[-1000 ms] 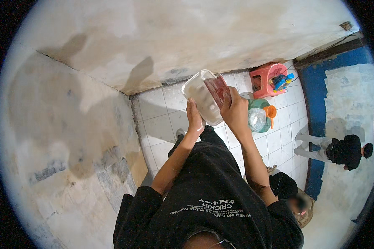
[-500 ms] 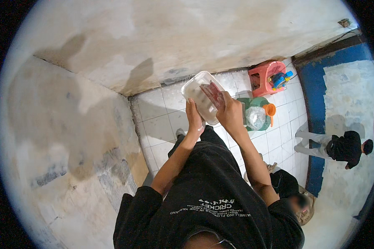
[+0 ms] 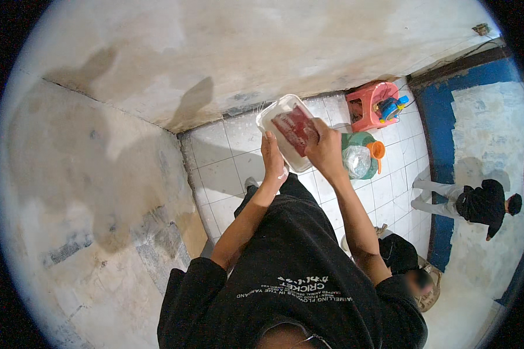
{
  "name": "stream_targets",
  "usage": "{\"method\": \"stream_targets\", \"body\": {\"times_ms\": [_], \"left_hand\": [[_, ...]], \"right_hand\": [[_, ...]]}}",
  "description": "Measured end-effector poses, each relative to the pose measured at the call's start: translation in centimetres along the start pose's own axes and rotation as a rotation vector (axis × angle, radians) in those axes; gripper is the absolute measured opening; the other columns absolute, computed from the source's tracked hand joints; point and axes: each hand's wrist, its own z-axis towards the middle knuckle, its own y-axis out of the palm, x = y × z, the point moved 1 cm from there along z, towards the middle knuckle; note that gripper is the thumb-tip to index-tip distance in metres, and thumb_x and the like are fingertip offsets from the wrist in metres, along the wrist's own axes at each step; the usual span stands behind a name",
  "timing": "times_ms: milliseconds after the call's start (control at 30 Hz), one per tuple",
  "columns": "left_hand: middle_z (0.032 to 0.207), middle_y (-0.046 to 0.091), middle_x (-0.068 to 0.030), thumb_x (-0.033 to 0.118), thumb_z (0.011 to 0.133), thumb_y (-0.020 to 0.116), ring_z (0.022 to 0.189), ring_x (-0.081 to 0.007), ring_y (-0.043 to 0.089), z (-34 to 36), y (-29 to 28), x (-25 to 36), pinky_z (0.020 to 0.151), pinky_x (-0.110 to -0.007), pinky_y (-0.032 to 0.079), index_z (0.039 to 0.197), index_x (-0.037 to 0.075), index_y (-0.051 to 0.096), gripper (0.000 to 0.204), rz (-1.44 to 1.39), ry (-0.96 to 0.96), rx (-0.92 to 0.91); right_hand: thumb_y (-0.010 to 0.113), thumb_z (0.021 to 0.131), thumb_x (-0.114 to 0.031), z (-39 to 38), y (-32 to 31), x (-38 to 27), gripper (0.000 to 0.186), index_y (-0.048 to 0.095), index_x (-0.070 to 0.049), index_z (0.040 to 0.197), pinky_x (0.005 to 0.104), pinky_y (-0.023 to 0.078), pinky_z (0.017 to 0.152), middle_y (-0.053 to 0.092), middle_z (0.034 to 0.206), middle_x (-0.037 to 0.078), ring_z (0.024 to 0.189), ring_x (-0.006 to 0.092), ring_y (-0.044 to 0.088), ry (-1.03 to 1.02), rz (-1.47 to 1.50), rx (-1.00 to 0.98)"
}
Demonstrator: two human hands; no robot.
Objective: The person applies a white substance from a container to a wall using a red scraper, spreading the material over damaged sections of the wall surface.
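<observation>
A white plastic tray [image 3: 284, 103] is held up in front of me over the floor. My left hand [image 3: 273, 158] grips it along its left side, fingers on the near wall. In my right hand [image 3: 326, 150] is a flat red putty scraper [image 3: 293, 127], its broad face showing and smeared with whitish residue. The scraper lies over the inside of the tray; whether it touches the bottom, I cannot tell. Pale smears mark my left wrist.
A pink plastic stool [image 3: 362, 111] with a blue and yellow object [image 3: 395, 107] stands right of the tray. Nearer are a green container [image 3: 364, 138], an orange dipper [image 3: 376, 151] and a plastic bag [image 3: 355, 161]. One person [image 3: 480, 202] stands by the blue wall; another [image 3: 399, 254] is low at right.
The red scraper has turned, so its broad face now shows where it was seen more edge-on. My right hand has shifted slightly to the right, and the tray has tilted a little.
</observation>
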Motion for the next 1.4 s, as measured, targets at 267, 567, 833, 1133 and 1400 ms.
{"method": "stream_targets", "body": {"times_ms": [267,567,833,1133,1400], "left_hand": [[0.122,0.051,-0.0082,0.045,0.098,0.042,0.111,-0.0188,0.052,-0.4,0.3,0.6,0.093,-0.035,0.046,0.129,0.007,0.041,0.049,-0.034,-0.013,0.014],[0.120,0.053,-0.0080,0.046,0.097,0.043,0.109,-0.0183,0.054,-0.1,-0.2,-0.3,0.093,-0.035,0.047,0.129,0.008,0.041,0.050,-0.136,-0.047,-0.022],[0.126,0.052,-0.0098,0.050,0.096,0.041,0.114,-0.0232,0.053,-0.1,-0.4,-0.7,0.096,-0.039,0.046,0.135,0.008,0.039,0.057,-0.109,-0.036,-0.069],[0.116,0.056,-0.0082,0.041,0.099,0.041,0.102,-0.0179,0.058,-0.9,0.4,-0.8,0.087,-0.033,0.050,0.130,0.006,0.041,0.046,-0.108,-0.057,-0.046],[0.120,0.055,-0.0107,0.041,0.101,0.036,0.105,-0.0210,0.058,-0.5,-0.2,-3.1,0.088,-0.034,0.050,0.133,0.005,0.039,0.048,-0.081,-0.109,-0.026]], "right_hand": [[0.053,0.079,0.001,0.6,-0.7,-0.3,0.009,0.058,0.004,0.086,0.0402,0.048,0.058,0.058,0.071,0.027,0.068,0.0432,0.061,0.019,0.033,-0.001],[0.052,0.078,0.002,-0.4,-0.7,-0.4,0.010,0.057,0.005,0.085,0.0448,0.048,0.059,0.058,0.072,0.030,0.071,0.0472,0.059,0.048,0.014,0.004],[0.054,0.079,0.000,-0.9,-0.4,-1.6,0.010,0.058,0.004,0.087,0.0450,0.049,0.060,0.058,0.071,0.030,0.072,0.0474,0.059,0.053,0.094,0.046],[0.052,0.079,-0.001,-1.9,0.4,-0.2,0.014,0.058,0.003,0.091,0.0453,0.049,0.060,0.059,0.073,0.028,0.071,0.0455,0.060,0.008,-0.036,0.001],[0.052,0.076,0.001,-2.9,0.3,0.9,0.018,0.059,0.003,0.093,0.0458,0.048,0.060,0.059,0.075,0.027,0.069,0.0447,0.060,0.088,-0.041,-0.031]]}}
